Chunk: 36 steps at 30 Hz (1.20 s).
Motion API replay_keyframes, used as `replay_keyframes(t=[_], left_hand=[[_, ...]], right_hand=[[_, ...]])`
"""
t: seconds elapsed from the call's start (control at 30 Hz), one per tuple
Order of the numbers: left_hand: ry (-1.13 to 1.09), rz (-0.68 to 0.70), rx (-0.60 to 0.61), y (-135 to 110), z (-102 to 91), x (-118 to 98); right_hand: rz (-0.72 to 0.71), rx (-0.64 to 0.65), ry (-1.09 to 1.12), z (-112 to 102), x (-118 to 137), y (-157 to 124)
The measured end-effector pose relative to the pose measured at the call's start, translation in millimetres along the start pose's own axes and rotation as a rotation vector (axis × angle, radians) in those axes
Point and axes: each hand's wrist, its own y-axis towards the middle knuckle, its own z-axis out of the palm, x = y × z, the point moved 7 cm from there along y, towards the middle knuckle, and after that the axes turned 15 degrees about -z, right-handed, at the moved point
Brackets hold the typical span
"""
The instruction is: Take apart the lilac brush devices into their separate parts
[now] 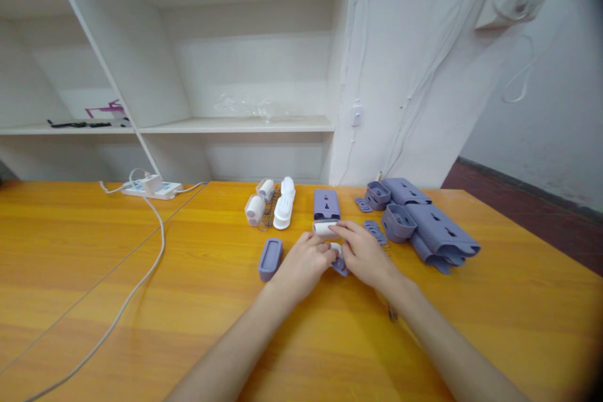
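My left hand (306, 262) has its fingers bent together at a small purple plate with a white piece on it (338, 262), low over the table. From the other side my right hand (365, 254) grips the same part, while its index finger reaches onto a white cylinder in a clear holder (323, 230). Just behind that cylinder lies a purple rectangular housing (326, 203) with cut-out holes. A purple oblong cup (270, 259) sits left of my left hand. My fingers cover much of the small part.
White cylinders in clear holders (255, 209), springs (268, 210) and stacked white parts (284, 204) lie behind on the left. Purple housings (438, 229), cups (398, 223) and flat plates (375, 231) are grouped right. A power strip (153, 186) with a trailing cable (157, 257) occupies the left.
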Motion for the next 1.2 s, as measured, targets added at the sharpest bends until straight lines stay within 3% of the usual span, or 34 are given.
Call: replay_keyframes(t=[0.13,0.3,0.5,0.83,1.2], left_hand=[[0.035,0.009,-0.057,8.6,7.2,0.2],[0.094,0.005,-0.123,16.7,10.6,1.1],[0.109,0.030,-0.121,27.7,14.5,5.3],[0.108,-0.017,-0.110,42.5,19.3,19.1],[0.223,-0.130,-0.170,37.7,14.9,16.0]], right_hand=[[0.037,-0.103,0.061,-7.6,-3.2,-8.8],[0.159,-0.177,-0.253,-25.9,-4.8,-37.6],[0.310,0.014,-0.529,-33.5,1.8,-51.5],[0.545,0.287,-0.651,-33.4,4.8,-64.2],[0.475,0.374,-0.591,-23.4,10.3,-61.7]])
